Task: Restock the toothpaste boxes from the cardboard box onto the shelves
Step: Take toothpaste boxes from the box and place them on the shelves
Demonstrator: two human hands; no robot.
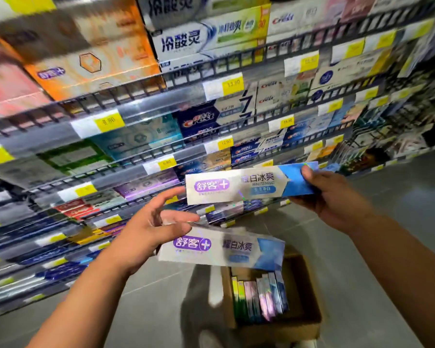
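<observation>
My right hand (329, 197) grips the blue end of a white and blue toothpaste box (246, 184), held level in front of the shelves (136, 156). My left hand (151, 227) holds a second, matching toothpaste box (221, 248) lower down; its thumb and lower fingers are on the box's left end, while its index finger reaches up to the left edge of the upper box. Below both, on the floor, stands the open cardboard box (309, 300) with several toothpaste boxes (259, 297) on edge inside.
Wire shelves packed with toothpaste cartons fill the left and top of the view, with yellow price tags (109, 121) along their front rails. Grey floor (399, 247) stretches to the right. A dark shadow lies on the floor left of the cardboard box.
</observation>
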